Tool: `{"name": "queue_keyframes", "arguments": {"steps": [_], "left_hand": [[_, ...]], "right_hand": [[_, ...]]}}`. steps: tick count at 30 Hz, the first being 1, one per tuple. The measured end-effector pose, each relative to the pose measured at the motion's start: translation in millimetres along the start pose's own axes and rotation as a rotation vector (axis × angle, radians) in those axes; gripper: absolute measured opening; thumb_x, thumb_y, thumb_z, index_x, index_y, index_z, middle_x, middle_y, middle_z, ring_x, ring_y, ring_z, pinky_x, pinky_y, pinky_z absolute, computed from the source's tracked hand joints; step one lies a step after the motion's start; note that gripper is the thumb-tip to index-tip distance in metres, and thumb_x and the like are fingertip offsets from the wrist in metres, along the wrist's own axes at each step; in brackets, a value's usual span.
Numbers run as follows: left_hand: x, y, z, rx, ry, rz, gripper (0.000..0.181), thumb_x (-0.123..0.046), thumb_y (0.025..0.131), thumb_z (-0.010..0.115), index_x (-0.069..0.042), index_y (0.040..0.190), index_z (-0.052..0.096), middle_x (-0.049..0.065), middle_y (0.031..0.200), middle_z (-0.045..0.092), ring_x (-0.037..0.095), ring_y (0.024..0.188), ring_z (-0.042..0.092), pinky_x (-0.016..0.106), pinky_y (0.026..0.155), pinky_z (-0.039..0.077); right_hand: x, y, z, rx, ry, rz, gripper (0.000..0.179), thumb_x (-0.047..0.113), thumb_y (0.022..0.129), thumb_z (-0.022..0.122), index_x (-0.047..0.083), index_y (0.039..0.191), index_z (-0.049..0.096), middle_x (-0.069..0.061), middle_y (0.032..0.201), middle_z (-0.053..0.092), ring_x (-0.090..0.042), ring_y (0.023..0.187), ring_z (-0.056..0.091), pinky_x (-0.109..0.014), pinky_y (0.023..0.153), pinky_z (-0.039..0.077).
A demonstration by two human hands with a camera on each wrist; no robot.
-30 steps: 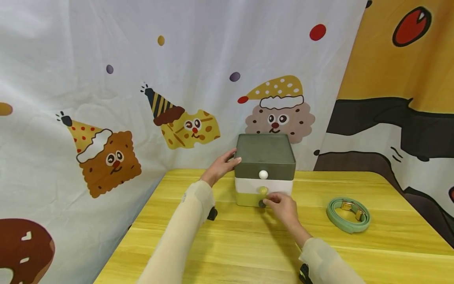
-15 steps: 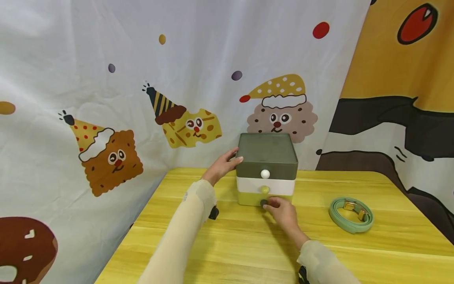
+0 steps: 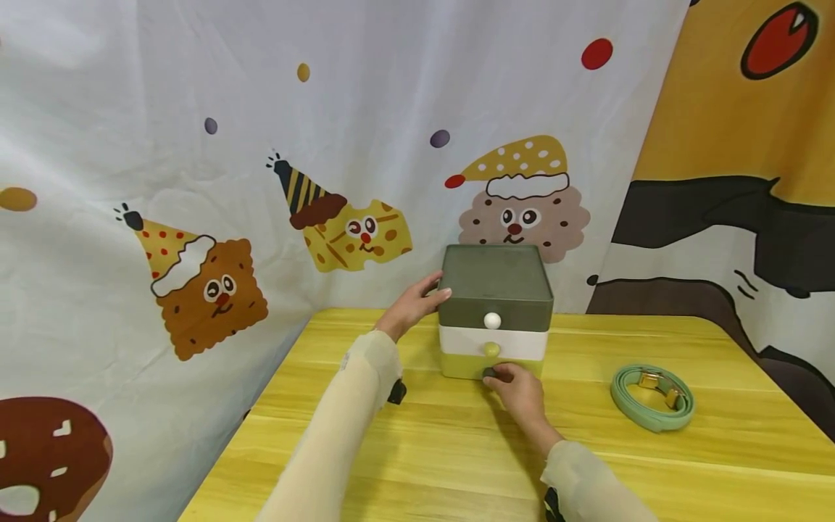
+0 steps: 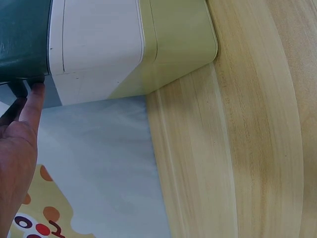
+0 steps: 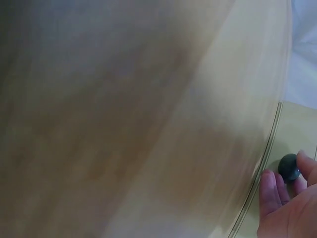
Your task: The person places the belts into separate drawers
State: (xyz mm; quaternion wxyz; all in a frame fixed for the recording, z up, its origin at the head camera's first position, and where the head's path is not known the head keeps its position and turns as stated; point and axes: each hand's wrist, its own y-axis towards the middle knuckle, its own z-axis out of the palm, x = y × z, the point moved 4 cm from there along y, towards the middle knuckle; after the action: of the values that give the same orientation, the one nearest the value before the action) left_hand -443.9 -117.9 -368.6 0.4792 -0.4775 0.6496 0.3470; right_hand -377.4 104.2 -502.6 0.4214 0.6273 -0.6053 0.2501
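Head: drawers [image 3: 470, 315] stand near table edge [image 3: 616, 320], belt [image 3: 642, 417] apart.

Table [image 3: 457, 449]: wood-grain surface. 3-tier drawer box [image 3: 496, 290]: stands just right of left hand [image 3: 414, 304]. Coiled green strap [image 3: 646, 418]: lies right of right hand [image 3: 520, 395], apart.

In the middle of the head view there is one box [image 3: 499, 272] of three stacked tiers [image 3: 470, 344], with three knobs: one white knob [image 3: 492, 320], one yellow-green knob [image 3: 491, 349] and one dark knob [image 3: 489, 373]. Two hands are there, one left hand [image 3: 412, 303] and one right hand [image 3: 522, 391]. One coil of green strap [image 3: 636, 413] at centre right shows two gold fittings [image 3: 649, 380]. One desk [image 3: 430, 449] fills the lower part; the curtain [image 3: 365, 43] above shows three party hats [image 3: 302, 190] and two purple dots [image 3: 440, 138].
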Motion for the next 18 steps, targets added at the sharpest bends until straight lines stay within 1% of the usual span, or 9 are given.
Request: {"name": "queue_keyframes", "arguments": {"steps": [6,12,18], "left_hand": [[-0.9,0.5,0.6,0.002,-0.002,0.002,0.071,-0.046,0.098,0.061,-0.031,0.158,0.027,0.002,0.164,0.019,0.020,0.145,0.031,0.039,0.111,0.039],[-0.2,1.5,1.1,0.001,0.002,-0.004,0.070,-0.046,0.098,0.061,-0.031,0.158,0.027,0.001,0.164,0.019,0.020,0.146,0.029,0.039,0.111,0.040],[0.5,1.9,0.8,-0.001,0.007,0.000,0.070,-0.046,0.098,0.060,-0.031,0.158,0.027,0.002,0.164,0.019,0.020,0.146,0.029,0.039,0.112,0.039]], "right_hand": [[1.6,1.5,-1.4,-0.007,-0.002,-0.007,0.022,0.012,0.082,0.082,0.000,0.099,0.076,-0.010,0.091,0.074,-0.024,0.081,0.068,-0.035,0.070,0.056],[3.9,0.9,-4.4,0.002,-0.021,-0.012,0.020,0.012,0.082,0.081,0.000,0.097,0.076,-0.010,0.089,0.074,-0.022,0.079,0.067,-0.035,0.069,0.056],[6.2,-2.2,-4.8,0.031,-0.034,-0.026,0.017,0.011,0.081,0.081,0.001,0.094,0.077,-0.007,0.085,0.074,-0.017,0.074,0.067,-0.031,0.066,0.054]]}}
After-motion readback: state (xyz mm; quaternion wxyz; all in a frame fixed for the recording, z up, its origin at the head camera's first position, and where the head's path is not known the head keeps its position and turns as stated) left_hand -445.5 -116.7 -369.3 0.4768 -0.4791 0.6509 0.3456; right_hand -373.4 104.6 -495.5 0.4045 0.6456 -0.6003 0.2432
